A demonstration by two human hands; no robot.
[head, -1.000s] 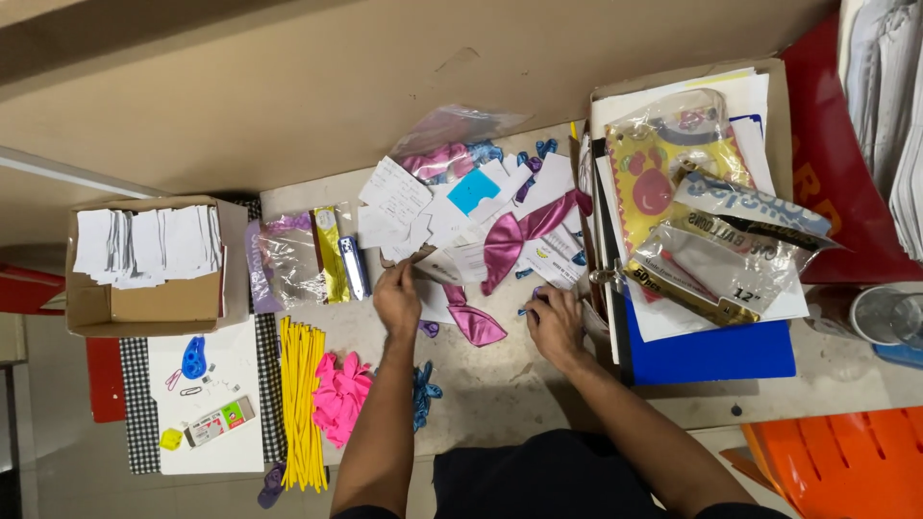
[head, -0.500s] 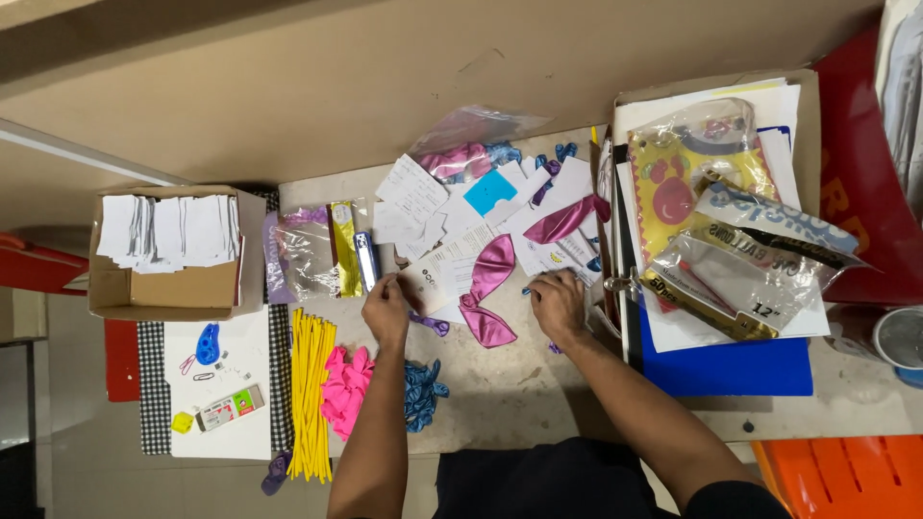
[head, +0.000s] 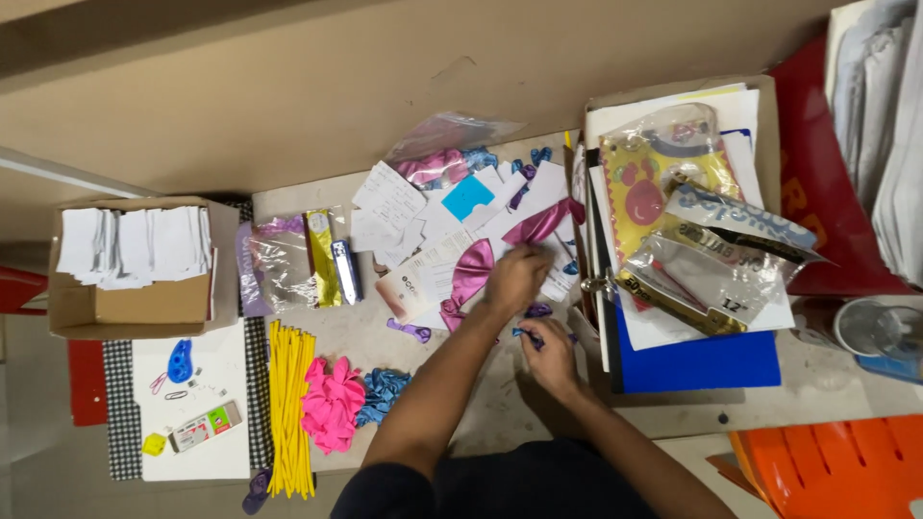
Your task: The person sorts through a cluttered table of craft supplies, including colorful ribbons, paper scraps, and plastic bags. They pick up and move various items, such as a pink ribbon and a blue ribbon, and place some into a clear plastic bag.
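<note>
- Grey and cluttered, the desk (head: 500, 404) is filling the middle of the head view, with a cardboard box of white slips (head: 135, 264) sitting at the left and a box of packaged foil balloons (head: 687, 216) at the right.
- Left hand (head: 516, 279) is reaching over the magenta balloon (head: 471, 274) at the centre, fingers curled down onto it and the paper slips (head: 433, 235); whether they are pinching anything cannot be told.
- Right hand (head: 550, 354) is sitting just below, fingers pinching a small blue balloon (head: 527, 333).
- Judging by this, gripping the small balloon near its neck and keeping the loose slips clear would be helping.
- Yellow long balloons (head: 290, 408) and pink balloons (head: 332, 404) are lying at the lower left.
- Compared with half a second ago, the left hand is now further right, over the magenta balloon, and the right hand is lower.
</note>
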